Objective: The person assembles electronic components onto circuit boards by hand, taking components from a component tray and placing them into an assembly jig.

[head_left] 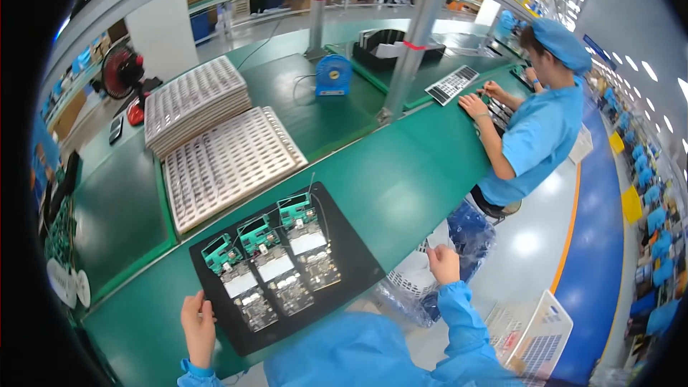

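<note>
A black mat (357, 256) lies on the green bench in front of me. On it rest three circuit board assemblies side by side, each with a green board (254, 232) at the far end, a white patch (274, 267) mid-way and a dark, component-filled near end. My left hand (198, 324) is beside the mat's left edge, its fingers loosely bent and apart, with nothing visible in them. Off the bench's near edge, to the right, my right hand (444, 265) is closed in a pinch above a white basket (410, 284). A whitish piece shows at its fingertips; whether it is held is unclear.
Beyond the mat stand stacked white slotted trays (233, 161). A small blue fan (333, 74) sits farther back, near a metal post (418, 43). At the right a co-worker in blue (541, 129) works at the bench. A white crate (541, 330) is on the floor.
</note>
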The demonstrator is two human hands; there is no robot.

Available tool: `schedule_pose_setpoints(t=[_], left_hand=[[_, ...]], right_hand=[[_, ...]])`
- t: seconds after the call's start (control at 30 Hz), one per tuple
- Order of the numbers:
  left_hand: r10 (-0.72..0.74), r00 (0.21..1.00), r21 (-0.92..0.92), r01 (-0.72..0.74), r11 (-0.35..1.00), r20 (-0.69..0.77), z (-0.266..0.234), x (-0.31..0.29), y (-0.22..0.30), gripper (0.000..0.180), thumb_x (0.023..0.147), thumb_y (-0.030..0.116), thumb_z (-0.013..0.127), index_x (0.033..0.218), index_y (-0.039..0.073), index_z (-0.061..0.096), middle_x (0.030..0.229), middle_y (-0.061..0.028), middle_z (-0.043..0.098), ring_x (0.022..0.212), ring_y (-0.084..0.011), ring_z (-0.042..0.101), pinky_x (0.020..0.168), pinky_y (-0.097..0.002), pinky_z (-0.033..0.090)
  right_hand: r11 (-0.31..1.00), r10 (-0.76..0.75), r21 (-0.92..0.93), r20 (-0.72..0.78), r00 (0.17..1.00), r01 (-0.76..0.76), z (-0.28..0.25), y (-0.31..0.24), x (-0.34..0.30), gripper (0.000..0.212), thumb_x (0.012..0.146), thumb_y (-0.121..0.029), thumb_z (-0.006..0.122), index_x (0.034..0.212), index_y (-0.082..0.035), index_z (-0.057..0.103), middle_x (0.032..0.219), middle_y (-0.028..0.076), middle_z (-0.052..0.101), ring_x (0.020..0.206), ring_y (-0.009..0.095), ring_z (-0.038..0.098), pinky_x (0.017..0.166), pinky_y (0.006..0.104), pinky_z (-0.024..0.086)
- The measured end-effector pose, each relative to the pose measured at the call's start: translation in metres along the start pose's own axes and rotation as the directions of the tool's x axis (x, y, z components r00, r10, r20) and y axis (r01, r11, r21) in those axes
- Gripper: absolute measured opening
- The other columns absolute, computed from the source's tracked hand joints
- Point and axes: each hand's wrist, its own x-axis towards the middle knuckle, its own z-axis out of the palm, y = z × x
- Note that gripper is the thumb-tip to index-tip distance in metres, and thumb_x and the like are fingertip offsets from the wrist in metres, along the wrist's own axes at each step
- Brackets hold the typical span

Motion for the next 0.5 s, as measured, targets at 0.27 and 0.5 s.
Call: schedule_pose_setpoints(t=[0.27,0.5], left_hand=[[-0.044,0.905,-0.321,0.195,0.927,0.422,0.12,0.052,0.116,0.044,0.095,0.004,0.063,0.135,-0.01,0.051,0.105,-0.0093,0.053,0.087,-0.0146,0.063,0.069,-0.0281,0.062],[0.134,0.785,-0.491,0.235,0.839,0.604,0.258,0.075,0.192,0.069,0.094,0.015,0.069,0.151,-0.001,0.034,0.142,-0.0202,0.052,0.119,-0.0229,0.061,0.095,-0.0326,0.052]], right_hand=[[0.819,-0.047,0.557,0.303,0.952,-0.137,-0.071,-0.03,0.013,0.022,0.096,-0.008,0.061,0.112,0.007,0.064,0.081,0.013,0.071,0.07,0.015,0.07,0.063,0.0285,0.055],[0.838,-0.085,0.539,-0.029,0.996,0.088,-0.087,-0.07,0.037,0.04,0.093,-0.002,0.062,0.133,-0.003,0.059,0.114,0.016,0.066,0.087,0.022,0.071,0.069,0.0312,0.058]])
